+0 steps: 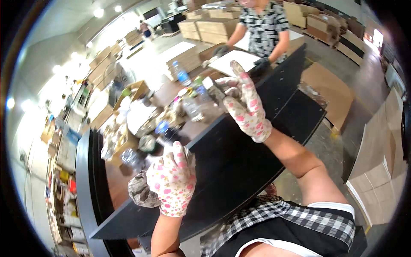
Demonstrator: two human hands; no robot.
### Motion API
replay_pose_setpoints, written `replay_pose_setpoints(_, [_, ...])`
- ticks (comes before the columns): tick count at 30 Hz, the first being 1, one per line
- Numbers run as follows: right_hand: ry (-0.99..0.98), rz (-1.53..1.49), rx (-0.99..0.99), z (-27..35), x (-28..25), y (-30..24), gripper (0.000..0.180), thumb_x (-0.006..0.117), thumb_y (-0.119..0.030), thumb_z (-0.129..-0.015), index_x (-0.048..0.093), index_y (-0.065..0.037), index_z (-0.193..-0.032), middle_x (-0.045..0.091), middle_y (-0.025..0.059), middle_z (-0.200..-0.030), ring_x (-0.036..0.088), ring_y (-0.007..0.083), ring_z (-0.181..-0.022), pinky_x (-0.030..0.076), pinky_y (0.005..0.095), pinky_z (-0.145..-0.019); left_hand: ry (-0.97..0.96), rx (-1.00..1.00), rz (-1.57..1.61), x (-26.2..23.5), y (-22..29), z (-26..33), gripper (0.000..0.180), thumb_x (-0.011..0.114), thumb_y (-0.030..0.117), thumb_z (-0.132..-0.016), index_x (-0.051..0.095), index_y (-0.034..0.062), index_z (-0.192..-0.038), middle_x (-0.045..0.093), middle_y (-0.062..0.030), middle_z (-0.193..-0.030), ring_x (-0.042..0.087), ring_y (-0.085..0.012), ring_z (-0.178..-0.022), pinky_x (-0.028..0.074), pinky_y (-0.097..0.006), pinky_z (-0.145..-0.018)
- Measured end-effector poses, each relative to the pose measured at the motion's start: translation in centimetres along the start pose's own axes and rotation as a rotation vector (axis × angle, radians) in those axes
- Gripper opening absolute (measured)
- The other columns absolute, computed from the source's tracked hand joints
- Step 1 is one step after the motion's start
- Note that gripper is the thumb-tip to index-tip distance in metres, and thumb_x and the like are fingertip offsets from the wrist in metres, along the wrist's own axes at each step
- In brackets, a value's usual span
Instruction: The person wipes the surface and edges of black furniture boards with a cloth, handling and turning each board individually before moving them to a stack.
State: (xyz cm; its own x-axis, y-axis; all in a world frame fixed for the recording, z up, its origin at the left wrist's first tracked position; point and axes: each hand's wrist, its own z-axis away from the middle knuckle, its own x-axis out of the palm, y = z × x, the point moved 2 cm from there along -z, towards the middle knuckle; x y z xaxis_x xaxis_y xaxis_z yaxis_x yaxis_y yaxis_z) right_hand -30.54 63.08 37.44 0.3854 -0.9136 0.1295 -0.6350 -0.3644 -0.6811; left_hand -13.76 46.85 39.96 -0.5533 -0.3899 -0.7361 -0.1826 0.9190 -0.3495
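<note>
1. The left hand clenches a crumpled grey cloth near the black board.
2. The right hand grasps a small grey block over the board's far side.
3. Beyond, a cardboard box holds jumbled, blurred items.
4. Nearby, a blue-marked bottle and a clear bottle; contents unclear.

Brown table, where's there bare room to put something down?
The brown table is bare between the upper cardboard box and the blue bottle, and in a strip between the clear bottle and the black board. That board is bare between the left hand and right hand, though possibly tilted. Crowded: left of the clear bottle.
</note>
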Motion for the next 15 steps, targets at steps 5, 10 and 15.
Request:
replay_pose_setpoints(5, [0.285, -0.268, -0.073, -2.1, -13.9, -1.0, 0.057, 0.047, -0.016, -0.100, 0.024, -0.003, -0.150, 0.057, 0.0146, -0.128, 0.065, 0.0195, -0.082, 0.053, 0.0269, -0.067, 0.073, 0.050, -0.041, 2.8, 11.9, -9.1, 0.042, 0.067, 0.036, -0.085, 0.059, 0.0081, -0.116, 0.062, -0.0088, -0.093, 0.060, -0.0260, -0.080, 0.045, -0.039, -0.065])
replay_pose_setpoints(10, [0.551, -0.149, 0.066, 0.2, -28.8, 0.0, 0.054, 0.048, -0.019, -0.101, 0.027, -0.002, -0.148, 0.056, 0.0155, -0.131, 0.065, 0.0194, -0.081, 0.055, 0.0269, -0.065, 0.122, 0.161, 0.008, 5.7, 24.5, -19.7, 0.039, 0.067, 0.037, -0.084, 0.060, 0.0078, -0.109, 0.059, -0.0036, -0.082, 0.059, -0.0184, -0.068, 0.044, -0.037, -0.058])
replay_pose_setpoints(15, [0.815, -0.038, 0.145, 5.6, -37.4, 0.9, 0.056, 0.053, -0.025, -0.099, 0.033, -0.004, -0.147, 0.055, 0.0150, -0.133, 0.066, 0.0176, -0.082, 0.054, 0.0259, -0.064, 0.335, 0.294, -0.061, 10.7, 37.5, -28.5, 0.028, 0.054, 0.021, -0.085, 0.061, 0.0012, -0.103, 0.056, -0.0039, -0.081, 0.059, -0.0205, -0.074, 0.045, -0.036, -0.062])
